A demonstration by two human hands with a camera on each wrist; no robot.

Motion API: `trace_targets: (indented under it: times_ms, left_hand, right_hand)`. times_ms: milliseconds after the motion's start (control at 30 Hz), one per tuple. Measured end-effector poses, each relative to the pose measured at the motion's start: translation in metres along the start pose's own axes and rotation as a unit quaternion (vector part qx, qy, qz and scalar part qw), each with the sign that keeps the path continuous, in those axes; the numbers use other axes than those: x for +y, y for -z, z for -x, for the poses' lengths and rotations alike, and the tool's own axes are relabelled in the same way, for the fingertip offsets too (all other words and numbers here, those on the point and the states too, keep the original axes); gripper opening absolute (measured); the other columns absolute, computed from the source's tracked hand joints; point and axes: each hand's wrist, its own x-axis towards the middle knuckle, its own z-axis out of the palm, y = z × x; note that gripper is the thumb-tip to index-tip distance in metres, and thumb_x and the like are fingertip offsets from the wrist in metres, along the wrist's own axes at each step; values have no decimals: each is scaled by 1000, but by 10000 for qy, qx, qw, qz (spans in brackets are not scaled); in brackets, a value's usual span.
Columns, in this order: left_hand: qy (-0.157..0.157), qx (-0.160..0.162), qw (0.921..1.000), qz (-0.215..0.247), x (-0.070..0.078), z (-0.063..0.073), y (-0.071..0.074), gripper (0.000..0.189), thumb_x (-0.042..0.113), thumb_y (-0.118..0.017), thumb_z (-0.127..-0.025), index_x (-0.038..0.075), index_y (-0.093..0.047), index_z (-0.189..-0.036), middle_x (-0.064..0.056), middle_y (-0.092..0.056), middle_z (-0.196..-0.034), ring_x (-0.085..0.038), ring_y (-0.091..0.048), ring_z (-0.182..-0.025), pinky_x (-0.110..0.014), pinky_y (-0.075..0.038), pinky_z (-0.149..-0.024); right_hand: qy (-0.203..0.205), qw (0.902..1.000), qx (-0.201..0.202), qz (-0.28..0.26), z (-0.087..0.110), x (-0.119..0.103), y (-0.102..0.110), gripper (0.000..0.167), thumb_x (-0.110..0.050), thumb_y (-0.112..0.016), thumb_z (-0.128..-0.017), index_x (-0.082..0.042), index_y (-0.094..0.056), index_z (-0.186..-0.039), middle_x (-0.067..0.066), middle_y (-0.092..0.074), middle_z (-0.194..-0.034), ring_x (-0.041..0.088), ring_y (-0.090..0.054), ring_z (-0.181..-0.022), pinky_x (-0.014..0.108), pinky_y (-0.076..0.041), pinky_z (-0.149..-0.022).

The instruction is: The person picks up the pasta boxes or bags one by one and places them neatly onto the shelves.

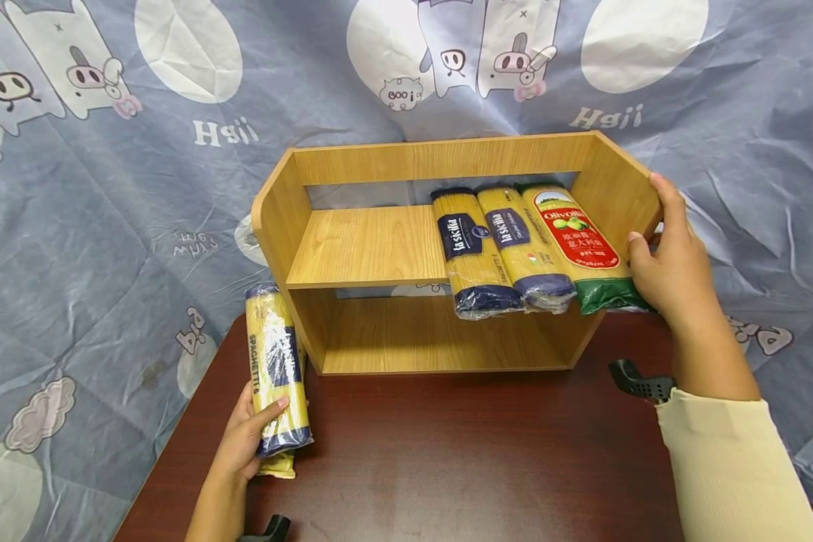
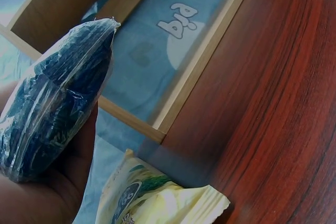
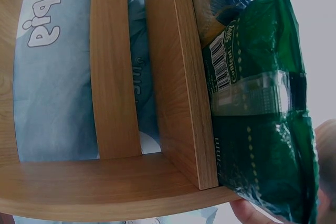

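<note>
My left hand [image 1: 244,436] grips a spaghetti pack [image 1: 281,369] with dark blue ends, thumb across its front, left of the wooden shelf [image 1: 373,245]. Below that pack, a second yellow package [image 2: 152,195] shows beside the shelf foot in the left wrist view. At the shelf's right side panel, my right hand [image 1: 684,271] holds the front edge, thumb on the inner side. Close to that thumb lies a red-labelled spaghetti pack [image 1: 579,233] with a green end [image 3: 257,140]. Two blue-labelled spaghetti packs [image 1: 470,248] [image 1: 522,241] lie left of it on the upper board.
The shelf stands on a dark red wooden table [image 1: 474,444], its lower board [image 1: 406,331] close to the tabletop. Behind hangs a grey-blue cartoon-print cloth [image 1: 298,68]. The ends of the shelved packs overhang the upper board's front edge.
</note>
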Motion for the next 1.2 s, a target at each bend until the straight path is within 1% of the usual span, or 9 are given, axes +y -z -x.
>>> trace_targets:
  times_ms: [200, 300, 433, 500, 667, 800, 967, 1100, 1200]
  left_hand:
    - [-83, 151, 9998, -53, 3, 0, -4, 49, 0, -50, -103, 20, -31, -143, 2, -75, -109, -19, -76, -94, -34, -62, -75]
    - [-66, 181, 9998, 20, 5, 1, -6, 41, 0, -51, -103, 17, -37, -137, 2, -76, -107, -17, -76, -93, -32, -62, -75]
    - [-42, 242, 9997, 53, 8, 2, -9, 35, 1, -51, -103, 15, -40, -133, 3, -77, -104, -16, -76, -92, -31, -62, -76]
    - [-82, 280, 9996, 44, 9, 3, -11, 36, 1, -51, -103, 15, -40, -134, 3, -77, -105, -16, -75, -93, -31, -62, -76]
    - [-324, 318, 9989, 140, 11, 4, -14, 42, -3, -49, -102, 16, -37, -137, 4, -76, -109, -17, -75, -96, -32, -61, -78]
    - [-507, 497, 9975, 66, 13, 6, -15, 46, -6, -50, -101, 17, -37, -138, 6, -74, -111, -14, -74, -96, -30, -61, -80]
    - [-585, 710, 9956, -148, 16, 8, -17, 46, -7, -52, -99, 18, -40, -136, 9, -73, -110, -10, -73, -95, -28, -60, -79]
    - [-638, 726, 9951, -199, 20, 11, -21, 47, -7, -53, -99, 18, -42, -136, 9, -74, -111, -10, -73, -96, -29, -60, -79]
    - [-679, 681, 9950, -258, 24, 13, -24, 46, -8, -54, -98, 18, -44, -136, 9, -74, -111, -10, -73, -96, -30, -60, -79]
  right_hand:
    - [-14, 10000, -29, -24, 0, -1, 1, 75, -13, -46, -100, -38, -10, -161, 37, -45, -145, 56, -56, -113, 65, -38, -89]
    - [-17, 10000, -32, -24, 0, -1, 1, 75, -13, -45, -100, -37, -10, -161, 37, -46, -144, 55, -56, -113, 64, -38, -89]
    - [-5, 10000, -16, -37, 0, 0, 0, 75, -13, -46, -100, -37, -10, -161, 38, -46, -143, 56, -56, -113, 65, -38, -89]
    - [1, 10000, -5, -30, 0, 0, 0, 75, -13, -46, -100, -37, -10, -161, 38, -46, -142, 56, -56, -113, 65, -38, -90]
    - [-27, 10000, -13, -12, 0, 0, 0, 75, -13, -46, -100, -37, -10, -161, 38, -46, -142, 55, -56, -114, 65, -38, -90]
    - [-47, 10000, -40, -9, 0, -1, 0, 75, -14, -45, -100, -38, -9, -161, 38, -47, -142, 55, -56, -114, 65, -38, -90]
    - [-27, 10000, -42, -41, 0, -1, 0, 75, -13, -46, -101, -37, -9, -161, 38, -46, -143, 56, -55, -114, 66, -38, -91]
    - [-3, 10000, -40, -48, -1, 0, 0, 74, -14, -45, -101, -37, -9, -162, 38, -45, -144, 56, -55, -115, 66, -38, -91]
    - [-8, 10000, -44, -68, -1, 0, 0, 74, -13, -45, -101, -36, -9, -162, 39, -44, -145, 57, -55, -115, 67, -37, -92]
